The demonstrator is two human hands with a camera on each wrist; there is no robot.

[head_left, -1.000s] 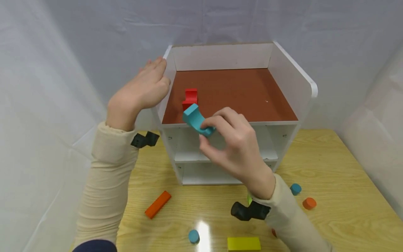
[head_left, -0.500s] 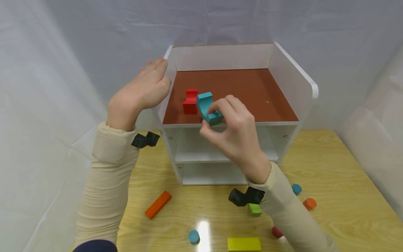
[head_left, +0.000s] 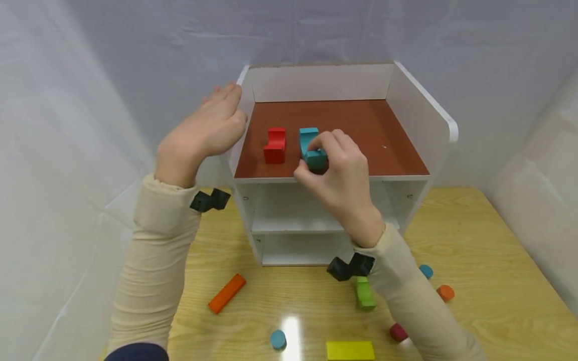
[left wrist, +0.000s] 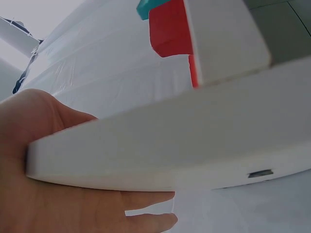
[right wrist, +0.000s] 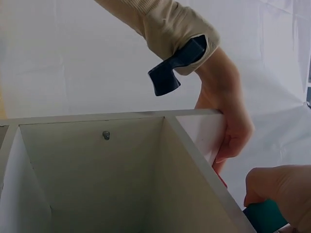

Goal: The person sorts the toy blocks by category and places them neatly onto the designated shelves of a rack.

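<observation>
The teal block (head_left: 310, 148) sits at the centre of the frame on the brown top of the white shelf (head_left: 422, 113), just right of the red block (head_left: 274, 145). Your right hand (head_left: 336, 173) pinches it with curled fingers. Your left hand (head_left: 203, 133), fingers straight, presses the shelf's left wall.

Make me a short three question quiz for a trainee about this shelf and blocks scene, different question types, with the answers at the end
1. True or false: the right hand pinches a teal block on the shelf's brown top.
2. Which lies left of the teal block? A red block, B yellow block, C green block.
3. Fill in: the left hand presses the shelf's ____ side wall.

Key: 1 true; 2 A; 3 left.
</observation>
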